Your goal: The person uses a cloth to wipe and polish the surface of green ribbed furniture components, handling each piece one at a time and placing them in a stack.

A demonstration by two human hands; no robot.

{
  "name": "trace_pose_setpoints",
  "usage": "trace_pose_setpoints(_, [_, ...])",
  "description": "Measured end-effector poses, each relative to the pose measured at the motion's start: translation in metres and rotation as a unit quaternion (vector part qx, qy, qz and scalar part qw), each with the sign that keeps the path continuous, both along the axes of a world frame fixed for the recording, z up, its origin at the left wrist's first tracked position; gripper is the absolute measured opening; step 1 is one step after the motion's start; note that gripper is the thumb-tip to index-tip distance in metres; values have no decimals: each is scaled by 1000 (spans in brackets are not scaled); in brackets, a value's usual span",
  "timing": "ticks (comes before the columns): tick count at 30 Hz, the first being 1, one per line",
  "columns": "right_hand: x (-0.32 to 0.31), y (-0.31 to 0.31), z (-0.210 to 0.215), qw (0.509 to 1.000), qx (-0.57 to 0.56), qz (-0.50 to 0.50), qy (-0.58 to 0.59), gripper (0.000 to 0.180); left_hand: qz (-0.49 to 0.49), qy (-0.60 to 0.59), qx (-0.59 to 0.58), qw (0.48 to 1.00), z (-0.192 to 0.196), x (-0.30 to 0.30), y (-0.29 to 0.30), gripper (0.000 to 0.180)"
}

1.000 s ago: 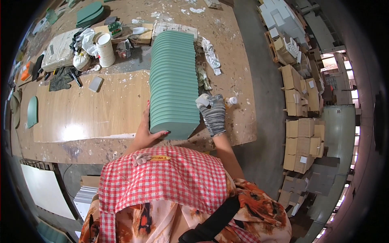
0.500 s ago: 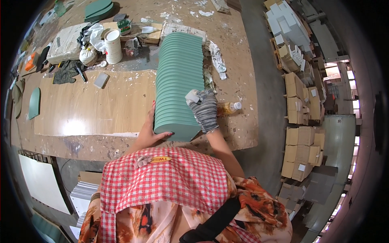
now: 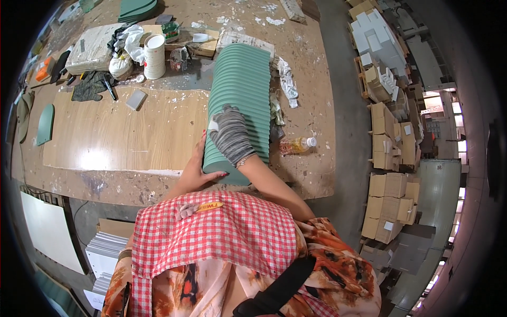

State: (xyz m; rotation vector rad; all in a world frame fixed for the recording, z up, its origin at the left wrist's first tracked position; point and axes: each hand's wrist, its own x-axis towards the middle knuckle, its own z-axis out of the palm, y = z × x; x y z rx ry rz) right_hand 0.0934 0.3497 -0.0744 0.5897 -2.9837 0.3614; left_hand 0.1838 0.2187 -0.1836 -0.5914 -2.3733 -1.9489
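Observation:
A long row of green round-topped boards [image 3: 240, 79], pressed face to face, lies away from me on the workbench. My bare left hand [image 3: 199, 168] grips its near left corner, thumb across the end board and fingers stretched along the left side. My right hand [image 3: 231, 133], in a grey knitted glove, lies over the ridged top near the close end. Its fingers are closed around a small whitish block [image 3: 213, 126], mostly hidden by the glove. A bottle of yellowish liquid [image 3: 297, 145] lies on its side right of the row.
Left of the row is a wood-grain panel [image 3: 127, 132] with a grey block [image 3: 136, 99] on it. Beyond stand a white tub [image 3: 155, 57] and a clear cup [image 3: 179, 58]. A crumpled rag [image 3: 287, 82] lies right. Cardboard boxes [image 3: 384, 201] are stacked across the aisle.
My right hand has moved left from the row's right edge onto its top, carrying the whitish block to the left side. My left hand has stayed at the near corner.

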Motion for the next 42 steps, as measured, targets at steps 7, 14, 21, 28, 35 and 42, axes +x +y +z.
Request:
trace_pose_setpoints(7, [-3,-29,-13,986,131,42,-97,38,17,-18,-54,998,-33,6,0,108])
trace_pose_setpoints(14, [-1,20,-5,998,-55,-28,-13,42,-2,-7,-1,1000,2,0,-1,118])
trace_pose_setpoints(21, [22,87,-3,952,-248,-177,-24,37,-9,-20,5,1000,2,0,-1,120])
trace_pose_setpoints(28, [32,151,-17,919,-312,-242,-14,42,-10,-15,-12,1000,1,-2,1,120])
trace_pose_setpoints(35, [15,118,-20,893,-408,-178,-59,32,-10,-16,-11,1000,2,-3,-1,118])
trace_pose_setpoints(42, [-1,68,-21,942,-293,-161,-33,33,-6,-14,-7,1000,5,-1,-1,117])
